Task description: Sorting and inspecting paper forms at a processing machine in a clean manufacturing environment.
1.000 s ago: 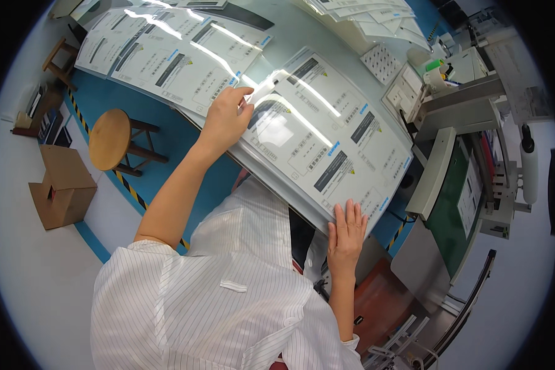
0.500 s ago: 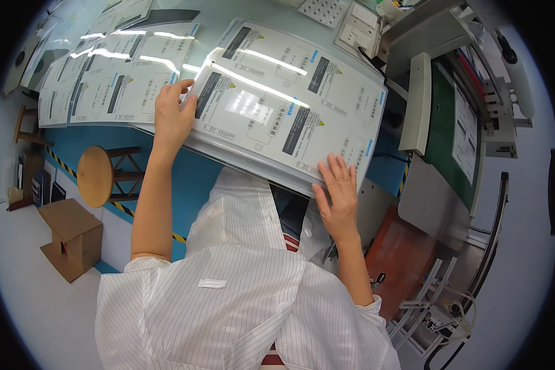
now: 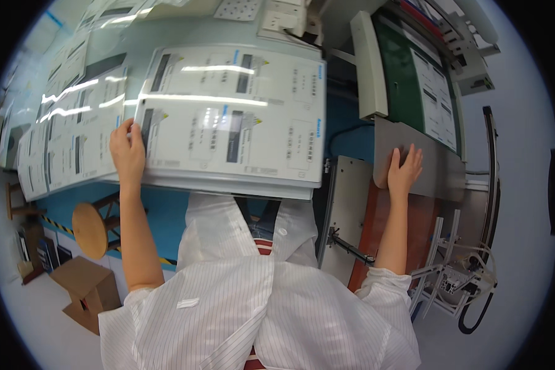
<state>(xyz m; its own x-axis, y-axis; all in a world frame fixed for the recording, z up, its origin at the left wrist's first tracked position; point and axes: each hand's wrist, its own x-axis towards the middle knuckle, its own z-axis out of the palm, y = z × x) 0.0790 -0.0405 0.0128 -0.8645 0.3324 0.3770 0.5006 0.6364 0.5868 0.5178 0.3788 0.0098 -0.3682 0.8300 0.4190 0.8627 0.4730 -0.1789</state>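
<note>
A stack of clear plastic sheets printed with labels lies on the glass table in front of me. My left hand is at the stack's left edge, its fingers bent and the thumb close to them, pinching the edge of a sheet; how many layers it grips is hidden. Away to the right, my right hand holds nothing. Its fingers are spread over the grey metal plate at the front of a machine. Beyond that plate, another printed sheet lies on the machine's green bed.
More printed sheets overlap on the table's left. A pale machine bar stands between the stack and the green bed. A round wooden stool and a cardboard box are on the floor at left; a metal frame is at lower right.
My right hand has left the stack's right edge and moved right to the machine's plate. My left hand stays at the stack's left edge. The view has turned toward the right.
</note>
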